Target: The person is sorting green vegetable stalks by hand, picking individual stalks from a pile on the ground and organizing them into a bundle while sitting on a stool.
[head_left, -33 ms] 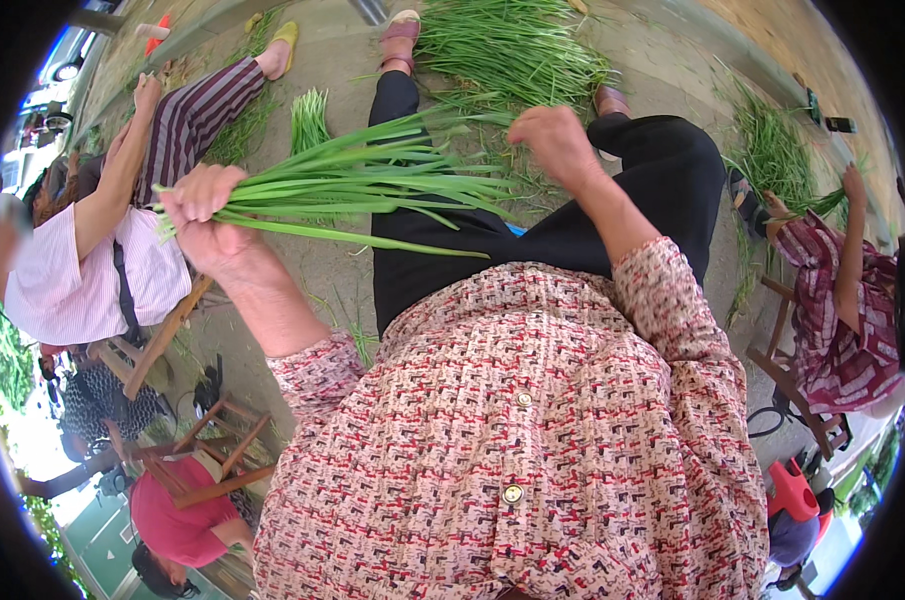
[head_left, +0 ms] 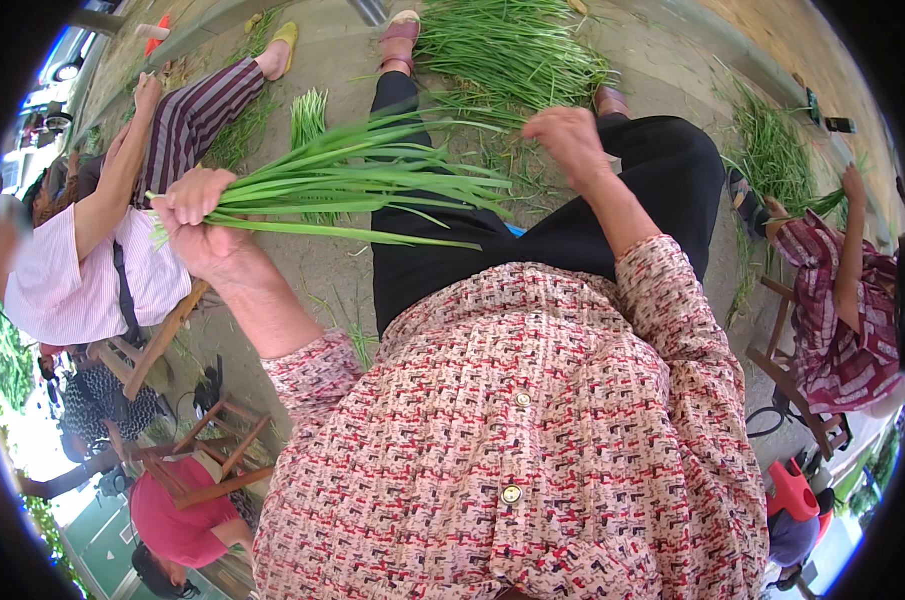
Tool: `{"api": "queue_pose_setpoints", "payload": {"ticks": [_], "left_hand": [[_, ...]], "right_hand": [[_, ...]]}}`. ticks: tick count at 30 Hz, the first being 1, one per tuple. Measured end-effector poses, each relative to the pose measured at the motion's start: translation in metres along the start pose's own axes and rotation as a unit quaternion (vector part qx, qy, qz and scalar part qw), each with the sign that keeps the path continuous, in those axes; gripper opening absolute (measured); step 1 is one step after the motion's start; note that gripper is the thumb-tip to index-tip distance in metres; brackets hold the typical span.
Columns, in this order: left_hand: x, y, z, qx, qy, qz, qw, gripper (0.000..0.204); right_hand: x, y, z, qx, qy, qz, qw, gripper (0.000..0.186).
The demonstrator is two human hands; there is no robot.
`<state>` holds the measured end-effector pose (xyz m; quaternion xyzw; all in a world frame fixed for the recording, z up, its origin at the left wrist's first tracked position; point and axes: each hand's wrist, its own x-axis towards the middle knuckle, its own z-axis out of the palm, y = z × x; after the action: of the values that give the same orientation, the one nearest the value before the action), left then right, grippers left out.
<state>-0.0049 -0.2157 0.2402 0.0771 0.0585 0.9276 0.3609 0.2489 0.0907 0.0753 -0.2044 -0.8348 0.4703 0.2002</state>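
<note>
Holding a bunch of green leaves [head_left: 342, 187] in the left hand [head_left: 200, 220], at the upper left of the frame. Curling the left fingers around the pale ends and pressing them together there. Fanning out from that fist toward the centre of the frame, with loose tips over the black trousers [head_left: 667, 165].

Bending the right hand [head_left: 572, 148] at the wrist, just right of upper centre, near the tips of the bunch. Folding the right fingers inward, close together, beside thin green blades; cannot tell whether pinching one.

Lying between the two feet at the top centre, a big heap of leaves [head_left: 522, 50]. Resting on the ground at the upper left, partly hidden behind the held bunch, a small bundle [head_left: 309, 118] with pale ends toward the top.

Sitting at the left edge, a person in striped trousers [head_left: 194, 112], near a wooden stool [head_left: 167, 340]. Sitting at the right edge, a person in a dark red patterned top [head_left: 840, 270], below another heap of greens [head_left: 775, 145]. Seen at the lower left, a person in a pink top [head_left: 177, 508].
</note>
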Motion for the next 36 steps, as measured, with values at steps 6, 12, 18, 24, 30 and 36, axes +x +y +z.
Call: {"api": "queue_pose_setpoints", "payload": {"ticks": [6, 12, 18, 24, 30, 36], "left_hand": [[0.014, 0.023, -0.004, -0.023, 0.118, 0.066, 0.991, 0.041], [0.016, 0.033, -0.008, -0.065, 0.172, 0.109, 0.977, 0.049], [0.021, 0.025, -0.010, -0.073, 0.189, 0.122, 0.972, 0.048], [0.015, 0.026, -0.016, -0.051, 0.177, 0.129, 0.974, 0.048], [0.018, -0.034, -0.005, 0.126, 0.213, 0.179, 0.952, 0.042], [0.009, -0.123, -0.006, 0.280, 0.181, 0.126, 0.934, 0.030]], "right_hand": [[-0.024, 0.017, -0.011, -0.007, -0.049, 0.226, 0.973, 0.052], [-0.037, 0.040, 0.001, -0.145, -0.115, 0.189, 0.964, 0.063], [-0.030, 0.025, -0.007, -0.165, -0.159, 0.336, 0.914, 0.045], [-0.026, 0.018, -0.016, -0.049, -0.023, 0.163, 0.985, 0.066], [-0.001, -0.067, -0.045, 0.071, 0.134, 0.091, 0.984, 0.071], [0.004, -0.181, -0.004, -0.120, -0.012, -0.217, 0.969, 0.079]]}}
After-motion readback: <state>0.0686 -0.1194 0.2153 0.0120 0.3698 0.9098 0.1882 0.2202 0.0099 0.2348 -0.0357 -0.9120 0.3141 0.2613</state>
